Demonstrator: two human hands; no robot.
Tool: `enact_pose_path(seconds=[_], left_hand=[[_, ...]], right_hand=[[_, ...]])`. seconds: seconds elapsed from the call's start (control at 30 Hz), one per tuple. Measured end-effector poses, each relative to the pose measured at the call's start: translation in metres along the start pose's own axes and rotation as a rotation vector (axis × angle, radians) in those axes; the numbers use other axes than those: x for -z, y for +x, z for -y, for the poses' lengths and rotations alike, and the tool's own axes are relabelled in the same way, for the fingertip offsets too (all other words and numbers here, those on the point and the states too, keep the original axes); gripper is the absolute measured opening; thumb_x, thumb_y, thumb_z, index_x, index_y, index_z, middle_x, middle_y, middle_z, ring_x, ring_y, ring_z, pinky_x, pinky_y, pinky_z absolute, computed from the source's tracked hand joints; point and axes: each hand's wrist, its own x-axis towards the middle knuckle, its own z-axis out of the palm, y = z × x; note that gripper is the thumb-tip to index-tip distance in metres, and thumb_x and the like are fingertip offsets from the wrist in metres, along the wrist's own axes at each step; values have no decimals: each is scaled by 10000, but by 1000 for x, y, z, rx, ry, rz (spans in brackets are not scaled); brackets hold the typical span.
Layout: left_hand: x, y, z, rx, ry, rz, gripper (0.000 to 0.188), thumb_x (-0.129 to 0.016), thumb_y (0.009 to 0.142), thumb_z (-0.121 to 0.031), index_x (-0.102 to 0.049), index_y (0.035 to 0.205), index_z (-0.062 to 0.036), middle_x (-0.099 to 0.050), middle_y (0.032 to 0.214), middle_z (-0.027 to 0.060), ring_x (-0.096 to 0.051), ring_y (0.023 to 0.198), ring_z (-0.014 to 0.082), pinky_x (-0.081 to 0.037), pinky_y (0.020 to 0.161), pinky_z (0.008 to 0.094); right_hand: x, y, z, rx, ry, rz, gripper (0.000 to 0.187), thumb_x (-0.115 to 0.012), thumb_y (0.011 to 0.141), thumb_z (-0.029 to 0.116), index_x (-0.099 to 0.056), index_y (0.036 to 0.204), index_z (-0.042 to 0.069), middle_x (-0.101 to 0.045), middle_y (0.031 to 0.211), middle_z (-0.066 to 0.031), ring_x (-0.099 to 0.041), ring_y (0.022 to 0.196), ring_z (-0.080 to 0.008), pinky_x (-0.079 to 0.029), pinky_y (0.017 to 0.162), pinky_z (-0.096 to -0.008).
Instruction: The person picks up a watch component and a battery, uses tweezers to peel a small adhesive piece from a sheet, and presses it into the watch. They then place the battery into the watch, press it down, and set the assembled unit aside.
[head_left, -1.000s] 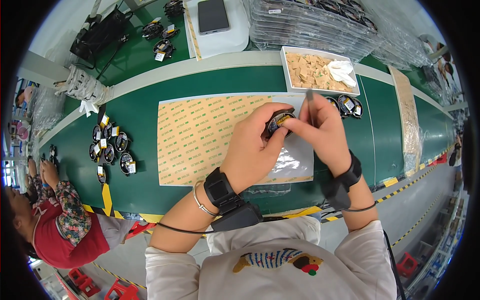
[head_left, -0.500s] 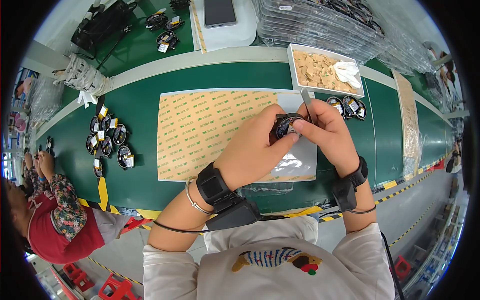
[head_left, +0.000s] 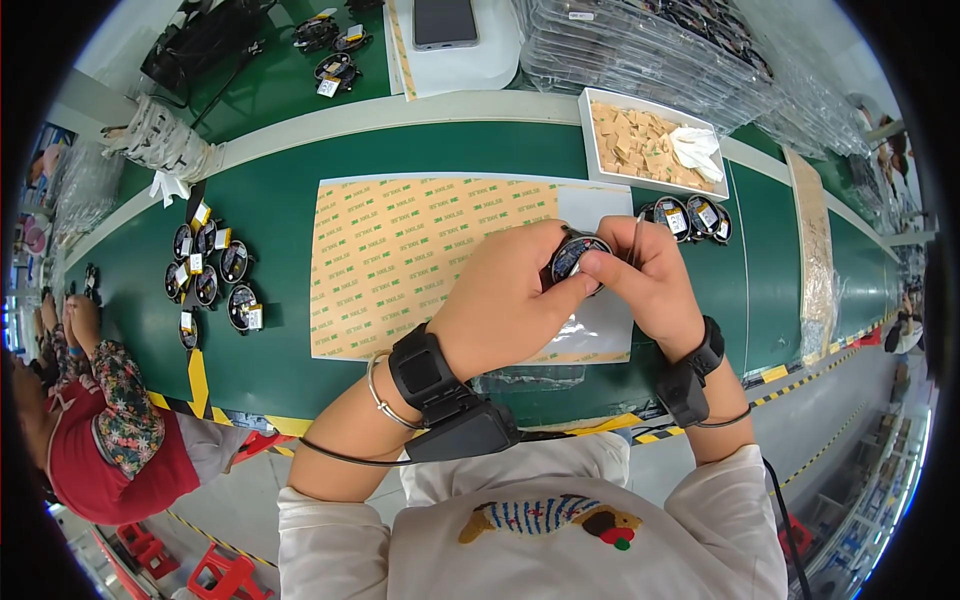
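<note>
Being gripped in the left hand [head_left: 510,285], a round black unit [head_left: 572,262] is being held above the glossy, bare end of a patterned tan sheet [head_left: 420,260] on the green desk [head_left: 275,375]. The left fingers are being curled behind it, with the thumb being set along its near edge. The right hand [head_left: 650,280] is being held nearly closed: its thumb is being rested against the right side of the unit's face, while a thin metal tool [head_left: 638,235] is being carried upright among the bent fingers.

Seemingly, fingertip pressure is being used, so the rim is best being braced firmly on the left while force is being applied lightly and squarely by the right thumb. The tool is best being angled away from the exposed parts.

The unit's back is being hidden by the left fingers, and the tool's lower end by the right hand. Whether anything small is being pinned under the right thumb cannot be told. A phone [head_left: 445,22] and stacked clear trays [head_left: 640,60] are being cut off by the upper edge; what is being handled by a co-worker [head_left: 130,480] cannot be made out.
</note>
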Motion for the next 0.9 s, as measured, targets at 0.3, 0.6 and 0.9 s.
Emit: enact_pose_path(seconds=[0.3,0.6,0.9], left_hand=[[5,2,6,4,-31,64,208,-636,798,-178,-556,812,14,-550,639,103,-512,551,200,-404,524,318],[-18,7,0,-124,-110,-130,169,-646,817,-124,-564,870,14,-548,668,42,-484,572,107,-402,530,258],[-15,-4,-12,4,-147,-49,197,-603,867,-92,-532,1023,4,-583,798,-5,-499,628,51,-423,557,212]], right_hand=[[-3,-2,14,45,-118,1,273,-585,858,117,-458,648,-2,-415,577,-1,-342,559,-55,-291,509,-229],[2,1,10,121,-14,-125,203,-597,840,87,-531,668,2,-493,579,8,-421,562,-43,-330,521,-215],[13,-12,11,162,172,-59,100,-645,797,53,-574,843,1,-550,747,26,-452,660,-24,-364,574,-188]])
